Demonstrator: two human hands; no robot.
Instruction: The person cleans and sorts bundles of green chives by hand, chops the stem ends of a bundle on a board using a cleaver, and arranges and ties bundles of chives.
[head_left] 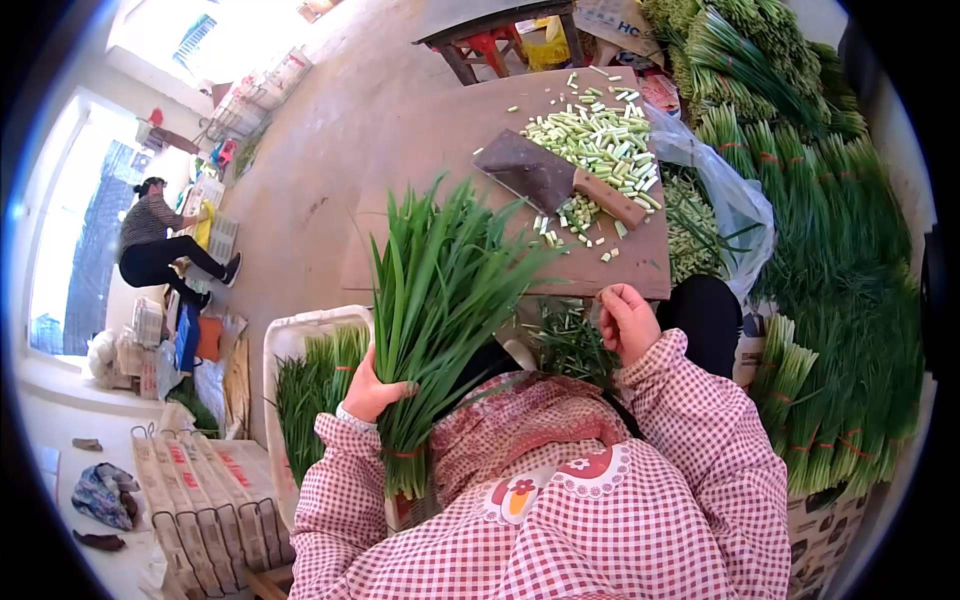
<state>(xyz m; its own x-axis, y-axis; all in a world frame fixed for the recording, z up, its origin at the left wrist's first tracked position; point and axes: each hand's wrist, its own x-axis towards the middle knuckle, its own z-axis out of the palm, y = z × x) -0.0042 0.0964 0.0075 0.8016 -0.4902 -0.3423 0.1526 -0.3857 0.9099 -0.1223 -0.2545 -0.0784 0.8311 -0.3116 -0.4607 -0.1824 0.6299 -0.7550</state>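
Note:
My left hand (372,388) is wrapped round a bunch of long green garlic chives (440,270). Its leaf tips fan upward over the near edge of the brown board (600,275), and a red band circles it near the cut stem ends below. My right hand (630,322) is pinched closed in front of the board's near right edge; anything between its fingers is too small to make out. On the board lies a cleaver (530,170) with a wooden handle (608,198), beside a heap of chopped pale stem pieces (590,130).
Left of me stands a white crate (300,322) of banded chive bunches. Many more bunches (840,250) are stacked at right, next to a clear plastic bag (735,215) of trimmings. Another person (150,235) bends by stacked crates at far left. A dark table (490,25) stands behind.

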